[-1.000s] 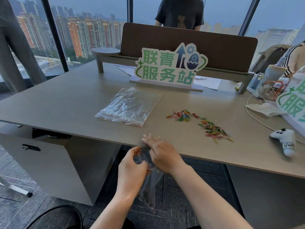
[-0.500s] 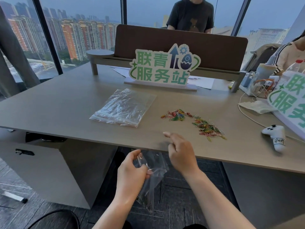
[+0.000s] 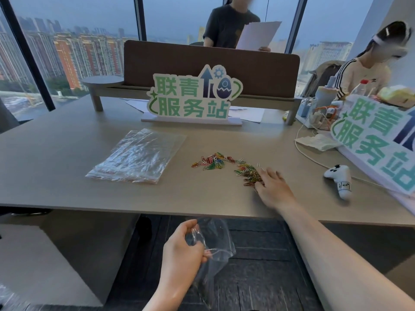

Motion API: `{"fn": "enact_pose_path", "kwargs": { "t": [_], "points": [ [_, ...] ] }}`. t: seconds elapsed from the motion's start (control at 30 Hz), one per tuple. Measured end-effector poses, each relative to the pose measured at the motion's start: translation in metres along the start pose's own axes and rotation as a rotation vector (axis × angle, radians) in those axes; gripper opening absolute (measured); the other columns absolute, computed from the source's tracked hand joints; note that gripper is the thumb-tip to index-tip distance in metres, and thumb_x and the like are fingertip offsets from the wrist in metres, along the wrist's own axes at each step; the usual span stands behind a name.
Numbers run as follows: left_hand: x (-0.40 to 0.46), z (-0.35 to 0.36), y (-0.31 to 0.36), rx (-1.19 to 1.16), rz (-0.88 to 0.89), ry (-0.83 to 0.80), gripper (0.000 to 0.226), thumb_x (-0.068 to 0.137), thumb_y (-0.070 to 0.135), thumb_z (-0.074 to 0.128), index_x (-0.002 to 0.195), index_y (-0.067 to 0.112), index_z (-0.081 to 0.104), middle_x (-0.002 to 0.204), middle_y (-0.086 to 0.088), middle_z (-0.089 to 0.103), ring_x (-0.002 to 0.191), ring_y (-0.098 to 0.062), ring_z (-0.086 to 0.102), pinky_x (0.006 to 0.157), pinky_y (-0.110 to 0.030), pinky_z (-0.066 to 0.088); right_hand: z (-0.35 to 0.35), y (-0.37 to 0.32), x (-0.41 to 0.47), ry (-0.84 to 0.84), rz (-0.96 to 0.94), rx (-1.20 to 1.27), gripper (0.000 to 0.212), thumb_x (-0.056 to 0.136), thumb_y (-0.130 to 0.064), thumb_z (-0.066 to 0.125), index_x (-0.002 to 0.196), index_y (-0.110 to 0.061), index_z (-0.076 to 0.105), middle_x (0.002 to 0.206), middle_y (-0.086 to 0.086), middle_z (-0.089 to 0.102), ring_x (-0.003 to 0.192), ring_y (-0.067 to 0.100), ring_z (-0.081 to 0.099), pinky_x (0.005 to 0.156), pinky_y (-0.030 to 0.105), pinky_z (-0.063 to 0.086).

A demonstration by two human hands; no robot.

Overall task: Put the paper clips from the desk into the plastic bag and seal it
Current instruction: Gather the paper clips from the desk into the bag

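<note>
Now gathering: right hand [image 3: 272, 189] lies flat-fingered, grip apart, on the near paper clips [image 3: 248, 173] on the surface [image 3: 67, 167].
Left hand [image 3: 182, 254] pinches the plastic bag [image 3: 215, 241] below the edge; advise raising its mouth level first and taking small pinches.

Right hand [image 3: 272, 189] motion-blurred, fingertips hidden among coloured wire paper clips [image 3: 248, 173] at frame centre-right. Clear plastic bag [image 3: 213, 248] lower end blurred, contents unreadable. Second green-lettered sign [image 3: 377, 142] cut by right edge.
</note>
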State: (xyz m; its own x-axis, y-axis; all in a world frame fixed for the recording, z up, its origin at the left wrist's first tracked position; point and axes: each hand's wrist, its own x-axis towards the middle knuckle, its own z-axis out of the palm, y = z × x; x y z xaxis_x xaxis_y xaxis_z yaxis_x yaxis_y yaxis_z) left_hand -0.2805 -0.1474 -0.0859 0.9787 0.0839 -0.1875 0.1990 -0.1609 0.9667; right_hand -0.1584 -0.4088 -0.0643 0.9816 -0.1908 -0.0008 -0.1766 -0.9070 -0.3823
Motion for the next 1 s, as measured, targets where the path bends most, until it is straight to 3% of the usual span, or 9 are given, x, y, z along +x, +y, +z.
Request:
{"fn": "enact_pose_path", "kwargs": {
  "t": [0.13,0.23,0.5,0.7,0.83,0.9,1.0],
  "points": [
    [0.004,0.014,-0.001,0.013,-0.015,-0.029,0.051,0.089,-0.008,0.055,0.129,0.024,0.058,0.119,-0.002,0.068,0.062,-0.018,0.077,0.055,-0.024,0.055,0.0,0.0,0.012,-0.064,-0.043,-0.005,0.056,0.097,-0.039,0.03,0.151,-0.029,0.02,0.162,0.004,0.009,0.148,0.028,0.002,0.12,0.04,0.003],
    [0.005,0.022,0.001,0.017,0.004,-0.045,0.051,0.09,-0.008,0.056,0.129,0.025,0.057,0.125,0.007,0.061,0.064,-0.017,0.077,0.061,-0.027,0.061,0.003,-0.006,0.012,-0.067,-0.099,-0.004,0.052,0.099,-0.036,0.028,0.15,-0.026,0.025,0.161,0.002,0.013,0.148,0.023,0.007,0.12,0.035,0.003],
    [0.006,0.036,0.004,0.041,0.024,-0.051,0.052,0.091,-0.005,0.056,0.131,0.027,0.056,0.127,0.004,0.062,0.063,-0.013,0.076,0.061,-0.023,0.059,0.014,-0.02,-0.014,-0.086,-0.191,0.001,0.051,0.1,-0.032,0.027,0.151,-0.028,0.023,0.161,0.001,0.011,0.148,0.02,0.004,0.118,0.033,0.003],
    [0.004,0.042,0.007,0.034,0.037,-0.048,0.05,0.091,-0.004,0.058,0.131,0.025,0.057,0.124,0.008,0.058,0.06,-0.011,0.075,0.067,-0.029,0.063,0.022,-0.037,-0.039,-0.114,-0.272,0.063,0.051,0.1,-0.028,0.028,0.151,-0.027,0.02,0.161,-0.001,0.01,0.148,0.015,0.003,0.12,0.033,0.004],
    [0.005,0.042,0.008,0.013,0.05,-0.057,0.047,0.092,-0.004,0.059,0.128,0.026,0.057,0.122,0.01,0.057,0.061,-0.013,0.075,0.066,-0.028,0.063,0.011,-0.032,-0.046,0.014,-0.228,0.239,0.054,0.097,-0.016,0.032,0.15,-0.019,0.025,0.159,-0.002,0.02,0.146,0.011,0.014,0.119,0.032,0.012],
    [0.006,0.042,0.008,0.008,0.051,-0.064,0.046,0.092,-0.003,0.059,0.127,0.026,0.057,0.121,0.01,0.057,0.063,-0.015,0.076,0.067,-0.03,0.064,0.005,-0.021,-0.046,0.086,-0.167,0.21,0.053,0.096,-0.013,0.033,0.149,-0.016,0.029,0.157,0.0,0.027,0.144,0.014,0.021,0.117,0.031,0.016],
    [0.006,0.042,0.009,0.009,0.068,-0.066,0.045,0.092,-0.003,0.06,0.126,0.026,0.058,0.121,0.009,0.057,0.063,-0.016,0.076,0.068,-0.031,0.064,0.009,-0.01,-0.049,0.051,-0.18,0.104,0.053,0.096,-0.012,0.03,0.149,-0.019,0.028,0.158,-0.002,0.025,0.145,0.011,0.018,0.117,0.028,0.012]
  ]
}}
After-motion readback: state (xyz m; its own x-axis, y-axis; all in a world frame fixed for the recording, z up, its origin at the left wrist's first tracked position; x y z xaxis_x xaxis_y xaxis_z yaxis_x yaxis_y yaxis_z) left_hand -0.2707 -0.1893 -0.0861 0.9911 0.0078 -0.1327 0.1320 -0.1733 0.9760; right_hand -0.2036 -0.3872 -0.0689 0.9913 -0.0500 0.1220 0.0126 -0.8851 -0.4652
